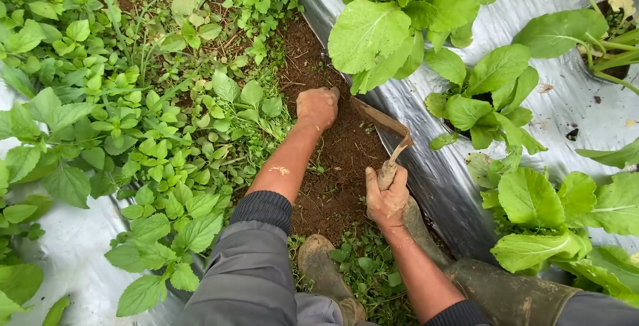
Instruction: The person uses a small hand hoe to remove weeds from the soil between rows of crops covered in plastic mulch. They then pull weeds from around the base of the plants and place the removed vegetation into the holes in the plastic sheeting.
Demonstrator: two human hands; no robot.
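Two soiled hands: right hand [387,196] grips a hoe [383,121]; left hand [317,108] rests closed on soil [336,159].

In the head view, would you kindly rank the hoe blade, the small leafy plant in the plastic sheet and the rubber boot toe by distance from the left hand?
1. Hoe blade: just right of the left hand, on the soil.
2. Small leafy plant: farther right, in the plastic sheet.
3. Boot toe: farthest, below, by the weeds.
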